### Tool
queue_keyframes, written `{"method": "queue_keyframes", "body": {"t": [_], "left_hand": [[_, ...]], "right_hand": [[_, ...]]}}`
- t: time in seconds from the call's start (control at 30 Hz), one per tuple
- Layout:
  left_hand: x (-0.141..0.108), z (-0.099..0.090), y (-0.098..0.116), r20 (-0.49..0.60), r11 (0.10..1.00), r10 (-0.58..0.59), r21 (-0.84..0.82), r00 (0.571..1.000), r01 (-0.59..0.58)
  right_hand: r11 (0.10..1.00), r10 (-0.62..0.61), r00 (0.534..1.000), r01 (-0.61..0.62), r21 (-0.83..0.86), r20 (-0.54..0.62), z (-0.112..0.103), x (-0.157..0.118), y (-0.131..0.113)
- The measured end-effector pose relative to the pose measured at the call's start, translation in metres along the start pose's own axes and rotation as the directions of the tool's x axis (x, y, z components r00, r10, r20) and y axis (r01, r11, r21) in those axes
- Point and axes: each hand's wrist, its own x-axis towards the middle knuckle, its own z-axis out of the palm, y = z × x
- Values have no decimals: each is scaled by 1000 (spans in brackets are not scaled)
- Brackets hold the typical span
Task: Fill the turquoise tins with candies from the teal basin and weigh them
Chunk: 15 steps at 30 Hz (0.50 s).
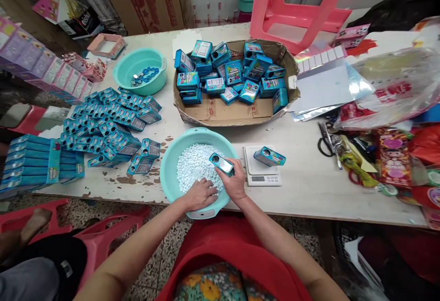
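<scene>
A turquoise basin [168, 159] in front of me holds many small pale candies [192, 163]. My left hand [201, 194] rests among the candies, fingers bent downward and partly hidden, so I cannot see whether it grips any. In my right hand [234, 179] is a small blue candy box [222, 164], tilted over the basin with a round hole showing at its end. To the right, a white digital scale [264, 179] carries another blue box [270, 156] lying on its pan.
A cut-down cardboard box [237, 113] holds several blue boxes behind the basin. Many more blue boxes [113, 127] cover the table's left. A second basin [140, 69] contains small blue and silver pieces. Scissors [326, 140] and plastic bags [388, 90] lie right. Someone sits at lower left.
</scene>
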Motion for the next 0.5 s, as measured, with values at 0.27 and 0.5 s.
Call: {"method": "queue_keyframes", "body": {"t": [0.27,0.5], "left_hand": [[-12,1,-37,-61,828,-470,-377,881,416],[-3,-51,-23,-61,-84,-740,-980,669,-182]], "right_hand": [[997,35,991,-44,64,130,-7,4,-19],[997,50,952,-31,-68,301,-2,-1,-13]]}}
